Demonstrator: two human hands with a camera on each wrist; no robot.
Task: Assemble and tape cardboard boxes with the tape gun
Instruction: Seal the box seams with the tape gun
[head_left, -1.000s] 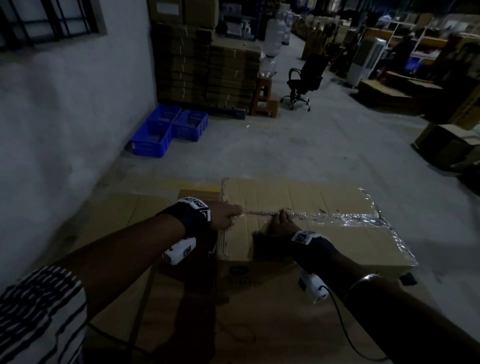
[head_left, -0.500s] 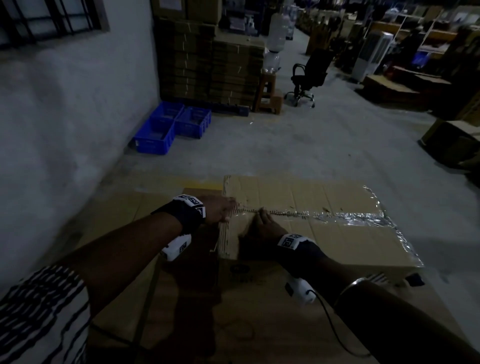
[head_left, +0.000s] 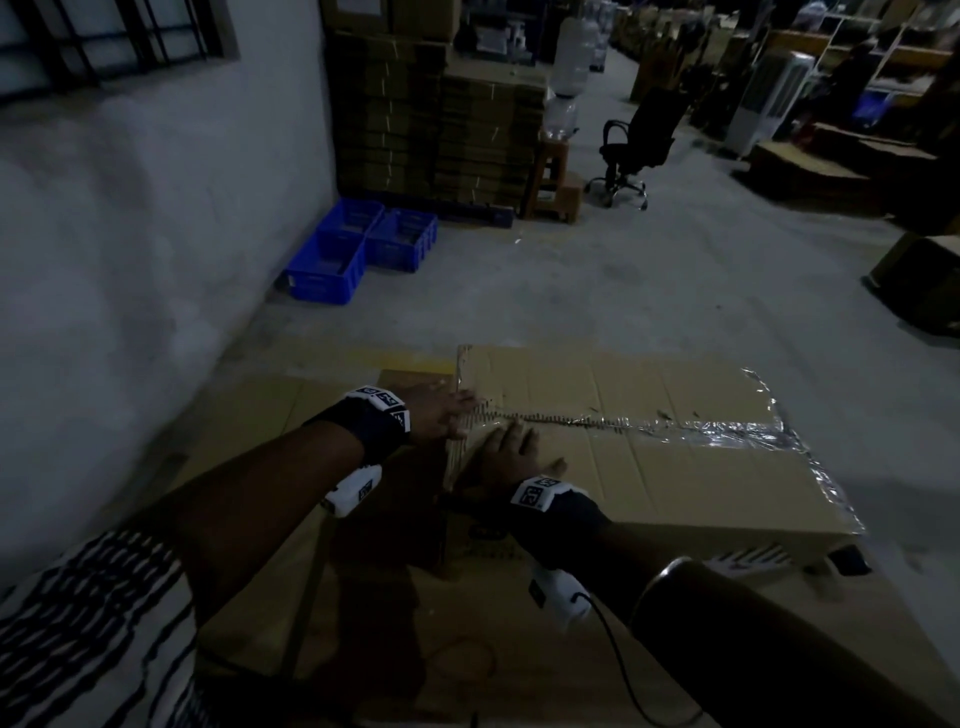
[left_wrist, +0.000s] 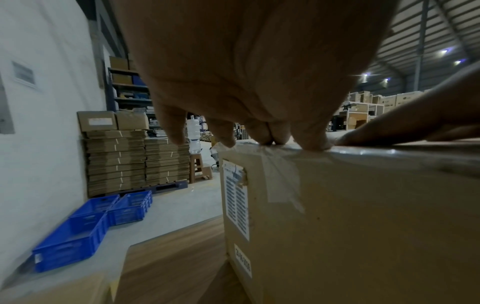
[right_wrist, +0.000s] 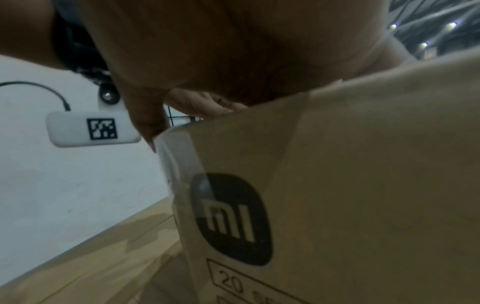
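Right hand (head_left: 511, 451) has slid left along the clear tape (head_left: 675, 428); both hands lie flat, left hand (head_left: 441, 413) pressing the brown cardboard box (head_left: 701, 478) edge. Smoothing step; next, rub the tape end down.

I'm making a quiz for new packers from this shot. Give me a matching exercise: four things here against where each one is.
Things:
1. left hand
2. right hand
3. blue crates
4. office chair

Places:
A. on the floor by the white wall
B. flat on the box top, beside the taped seam
C. far down the aisle
D. fingertips on the box's left top edge, over the tape

Pairs: 1-D, 2-B, 3-A, 4-C
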